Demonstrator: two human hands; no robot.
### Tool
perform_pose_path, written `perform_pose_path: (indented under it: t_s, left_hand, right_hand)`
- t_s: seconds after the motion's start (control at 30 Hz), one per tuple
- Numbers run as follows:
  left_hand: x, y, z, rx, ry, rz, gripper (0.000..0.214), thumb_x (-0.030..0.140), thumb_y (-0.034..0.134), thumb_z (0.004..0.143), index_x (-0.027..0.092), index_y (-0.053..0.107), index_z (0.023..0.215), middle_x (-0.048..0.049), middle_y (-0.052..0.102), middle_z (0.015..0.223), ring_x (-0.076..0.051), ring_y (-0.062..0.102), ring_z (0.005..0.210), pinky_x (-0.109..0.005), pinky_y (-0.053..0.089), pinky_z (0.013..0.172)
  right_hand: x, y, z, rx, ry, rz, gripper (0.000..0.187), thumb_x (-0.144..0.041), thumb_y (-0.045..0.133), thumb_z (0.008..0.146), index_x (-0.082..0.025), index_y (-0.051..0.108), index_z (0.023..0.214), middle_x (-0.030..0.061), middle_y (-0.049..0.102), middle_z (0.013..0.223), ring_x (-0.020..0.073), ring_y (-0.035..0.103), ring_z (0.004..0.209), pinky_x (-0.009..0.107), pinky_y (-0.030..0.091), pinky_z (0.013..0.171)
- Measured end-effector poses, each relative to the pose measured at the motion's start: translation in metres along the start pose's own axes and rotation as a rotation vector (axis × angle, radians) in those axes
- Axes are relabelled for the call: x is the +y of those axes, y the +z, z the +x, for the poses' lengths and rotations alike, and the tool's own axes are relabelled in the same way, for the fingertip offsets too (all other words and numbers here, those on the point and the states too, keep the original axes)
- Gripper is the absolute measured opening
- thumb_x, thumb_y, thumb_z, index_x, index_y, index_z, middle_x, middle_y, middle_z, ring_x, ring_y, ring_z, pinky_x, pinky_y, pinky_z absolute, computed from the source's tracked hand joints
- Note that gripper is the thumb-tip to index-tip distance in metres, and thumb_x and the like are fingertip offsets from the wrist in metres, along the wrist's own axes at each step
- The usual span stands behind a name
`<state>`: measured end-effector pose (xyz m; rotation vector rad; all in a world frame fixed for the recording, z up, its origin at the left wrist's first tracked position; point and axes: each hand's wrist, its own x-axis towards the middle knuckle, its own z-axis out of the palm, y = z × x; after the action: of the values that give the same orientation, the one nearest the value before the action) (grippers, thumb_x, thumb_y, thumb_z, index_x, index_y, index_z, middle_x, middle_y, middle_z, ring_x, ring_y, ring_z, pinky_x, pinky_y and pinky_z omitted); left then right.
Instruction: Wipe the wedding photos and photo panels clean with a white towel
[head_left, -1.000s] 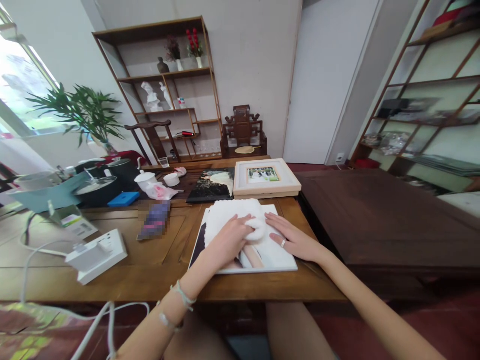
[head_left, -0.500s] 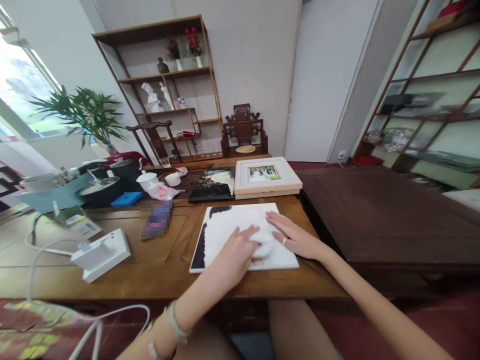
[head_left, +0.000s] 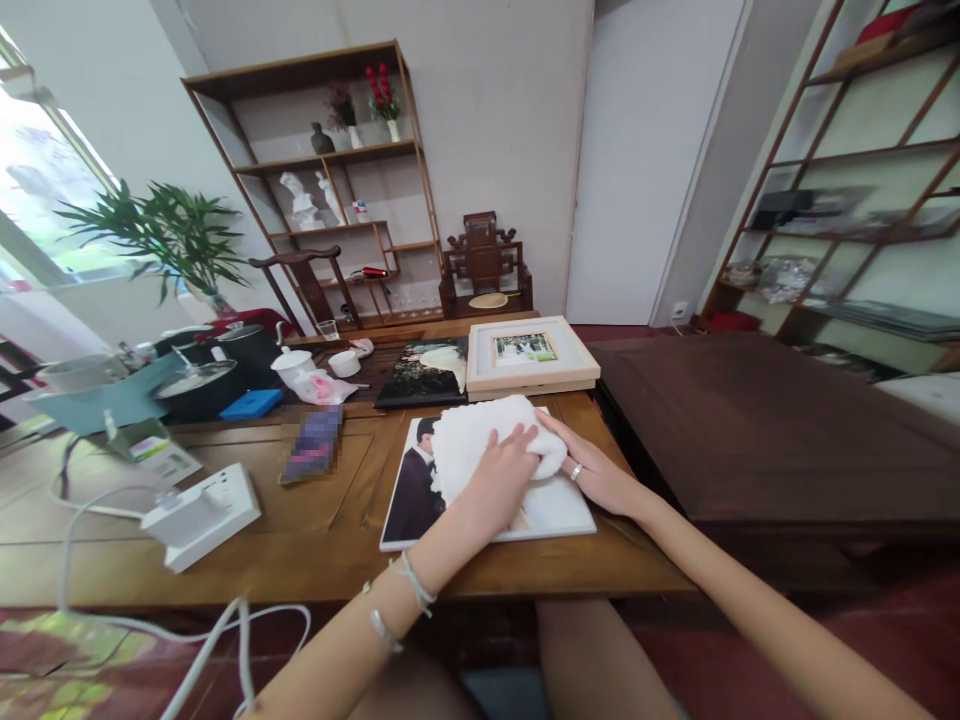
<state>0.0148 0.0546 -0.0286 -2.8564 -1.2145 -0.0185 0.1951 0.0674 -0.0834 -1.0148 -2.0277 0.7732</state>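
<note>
A brown wooden table (head_left: 300, 560) carries a white-edged photo panel (head_left: 412, 503), lying flat near its front edge. Just behind the panel sits a pale-framed picture (head_left: 525, 350). A white cloth (head_left: 472, 445) covers much of the panel, bunched toward the right. The left hand (head_left: 508, 480) presses on it, fingers parted; whether they grip I cannot tell. The right hand (head_left: 589, 468), open, steadies the panel's right side, wearing a ring (head_left: 576, 472).
</note>
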Motion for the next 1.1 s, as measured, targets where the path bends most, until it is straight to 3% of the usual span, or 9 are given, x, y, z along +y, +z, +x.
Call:
perform_pose_path:
  t_s: [0.17, 0.27, 0.43, 0.53, 0.7, 0.83, 1.0, 1.1]
  left_hand:
    - [0.01, -0.01, -0.009, -0.033, 0.035, -0.037, 0.032, -0.003, 0.047, 0.075, 0.009, 0.059, 0.102, -0.0208, 0.04, 0.14, -0.032, 0.034, 0.133, -0.052, 0.031, 0.106]
    - [0.018, -0.018, -0.03, -0.053, 0.048, -0.07, 0.029, -0.003, 0.046, 0.077, 0.009, 0.059, 0.101, -0.0199, 0.043, 0.139, -0.031, 0.033, 0.133, -0.051, 0.031, 0.106]
    - [0.03, -0.027, -0.077, -0.053, 0.149, -0.197, 0.027, 0.001, 0.043, 0.084, 0.015, 0.058, 0.101, -0.012, 0.043, 0.14, -0.024, 0.034, 0.134, -0.044, 0.029, 0.11]
    - [0.023, -0.028, -0.086, -0.012, 0.158, -0.257, 0.025, 0.003, 0.041, 0.086, 0.017, 0.058, 0.098, -0.0092, 0.05, 0.135, -0.02, 0.042, 0.128, -0.038, 0.03, 0.11]
    - [-0.013, -0.029, -0.046, 0.013, -0.009, -0.268, 0.024, -0.003, 0.043, 0.076, 0.013, 0.061, 0.079, -0.0114, 0.066, 0.098, -0.022, 0.06, 0.098, -0.031, 0.045, 0.09]
    - [-0.039, -0.035, 0.001, 0.083, 0.03, -0.257, 0.021, 0.002, 0.043, 0.08, 0.013, 0.061, 0.076, -0.0085, 0.066, 0.09, -0.021, 0.06, 0.088, -0.03, 0.045, 0.083]
    - [-0.042, -0.034, 0.05, 0.081, 0.105, -0.244, 0.019, 0.011, 0.044, 0.087, 0.014, 0.062, 0.084, -0.0054, 0.066, 0.091, -0.018, 0.059, 0.086, -0.028, 0.043, 0.083]
    - [-0.038, -0.022, 0.065, 0.053, 0.122, -0.216, 0.016, 0.009, 0.047, 0.084, 0.013, 0.062, 0.081, -0.0069, 0.066, 0.09, -0.019, 0.059, 0.087, -0.028, 0.044, 0.082]
  right_hand:
    - [0.0, -0.002, -0.003, -0.049, -0.046, -0.006, 0.059, -0.044, 0.033, 0.094, -0.028, 0.016, 0.147, 0.0035, 0.016, 0.155, 0.0231, 0.018, 0.141, 0.048, 0.016, 0.115]
    - [0.006, -0.001, -0.003, -0.082, -0.073, -0.033, 0.058, -0.04, 0.032, 0.094, -0.026, 0.015, 0.148, 0.0037, 0.016, 0.156, 0.0226, 0.017, 0.142, 0.048, 0.015, 0.115]
    - [0.016, 0.004, 0.001, -0.084, -0.024, -0.177, 0.051, -0.033, 0.033, 0.093, -0.021, 0.033, 0.142, 0.0072, 0.024, 0.153, 0.0244, 0.018, 0.141, 0.051, 0.015, 0.115]
    - [0.016, 0.006, 0.0, -0.075, -0.039, -0.211, 0.049, -0.035, 0.031, 0.094, -0.022, 0.035, 0.142, 0.0063, 0.027, 0.152, 0.024, 0.019, 0.141, 0.052, 0.017, 0.115]
    - [0.013, 0.007, -0.001, -0.089, -0.022, -0.227, 0.054, -0.044, 0.032, 0.094, -0.021, 0.034, 0.142, 0.0075, 0.026, 0.152, 0.025, 0.019, 0.141, 0.051, 0.017, 0.115]
    - [0.014, 0.006, 0.0, -0.086, -0.062, -0.235, 0.054, -0.044, 0.033, 0.094, -0.023, 0.031, 0.143, 0.0064, 0.028, 0.152, 0.0241, 0.019, 0.141, 0.051, 0.018, 0.115]
    - [0.014, 0.006, 0.001, -0.091, -0.063, -0.257, 0.053, -0.039, 0.033, 0.094, -0.02, 0.032, 0.143, 0.0083, 0.029, 0.151, 0.0254, 0.019, 0.141, 0.051, 0.018, 0.115]
    - [0.012, 0.007, 0.001, -0.073, -0.065, -0.281, 0.05, -0.036, 0.033, 0.094, -0.023, 0.032, 0.142, 0.0077, 0.034, 0.149, 0.0259, 0.023, 0.14, 0.053, 0.021, 0.114]
